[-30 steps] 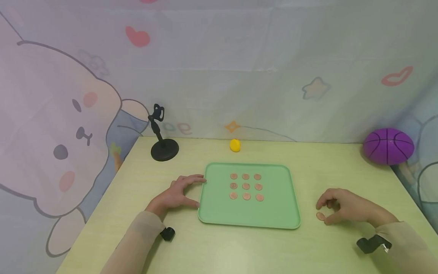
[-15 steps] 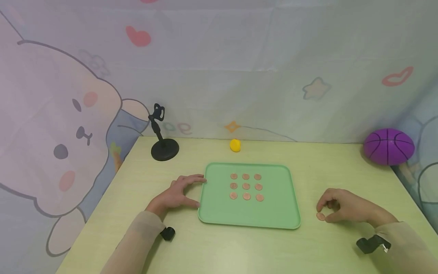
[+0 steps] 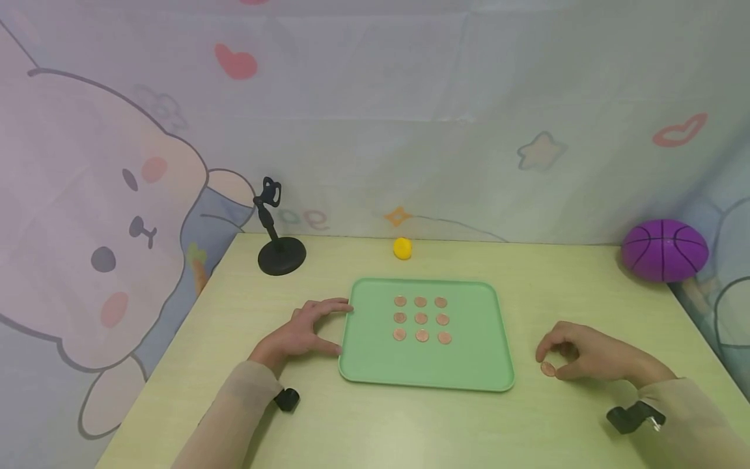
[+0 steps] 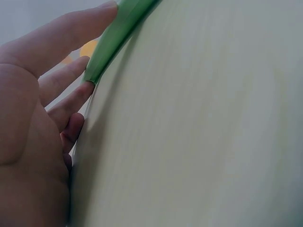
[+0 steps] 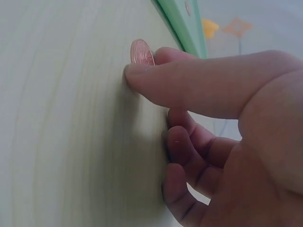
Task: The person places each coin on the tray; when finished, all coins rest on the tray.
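Note:
A copper-coloured coin (image 5: 142, 53) sits between the thumb and index finger of my right hand (image 3: 594, 352), right of the tray, close over the table. In the right wrist view the thumb tip covers the coin's near edge and the index fingertip is behind it; the other fingers curl loosely. My left hand (image 3: 299, 333) is spread at the left side of the green tray (image 3: 375, 365), fingertips and thumb at its rim. Several similar coins (image 3: 421, 318) lie flat in the tray in neat rows of three. The left wrist view shows fingertips touching the tray's rim (image 4: 113, 38).
Behind the tray, a small yellow object (image 3: 402, 248) lies near the table's back edge. A black stand (image 3: 282, 256) is at the back left, and a purple basketball (image 3: 665, 251) at the back right. A printed cloth (image 3: 381, 117) hangs behind the table (image 3: 375, 430).
The right index finger has come down and reached left around the coin, which has barely shifted. The left hand and the tray stay where they were.

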Demonstrator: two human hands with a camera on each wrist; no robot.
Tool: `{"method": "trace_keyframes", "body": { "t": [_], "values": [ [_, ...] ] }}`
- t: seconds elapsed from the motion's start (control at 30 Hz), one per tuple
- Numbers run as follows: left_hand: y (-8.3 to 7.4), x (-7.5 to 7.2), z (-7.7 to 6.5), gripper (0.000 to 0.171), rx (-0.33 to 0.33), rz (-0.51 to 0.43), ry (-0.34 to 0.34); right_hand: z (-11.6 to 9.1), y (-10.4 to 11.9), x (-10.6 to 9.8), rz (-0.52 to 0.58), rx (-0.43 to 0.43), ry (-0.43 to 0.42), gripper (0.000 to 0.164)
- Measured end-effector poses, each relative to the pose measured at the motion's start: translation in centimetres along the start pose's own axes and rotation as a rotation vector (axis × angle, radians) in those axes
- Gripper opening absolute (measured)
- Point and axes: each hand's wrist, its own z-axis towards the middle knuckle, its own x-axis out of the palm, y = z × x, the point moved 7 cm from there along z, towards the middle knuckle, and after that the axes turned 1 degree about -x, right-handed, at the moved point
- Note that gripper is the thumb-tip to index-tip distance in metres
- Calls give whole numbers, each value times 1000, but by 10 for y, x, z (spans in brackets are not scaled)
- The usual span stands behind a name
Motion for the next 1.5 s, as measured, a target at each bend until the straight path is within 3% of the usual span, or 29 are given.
{"method": "trace_keyframes", "body": {
  "t": [0.6, 1.2, 1.5],
  "values": [
    [2, -2, 1, 80, 2, 19, -1, 8, 6, 1, -42, 1, 74, 27],
    [2, 0, 0, 79, 2, 7, -3, 8, 12, 2, -65, -19, 77, 31],
    [2, 0, 0, 79, -10, -12, -7, 10, 19, 6, 39, -64, 106, 28]
  ]
}}
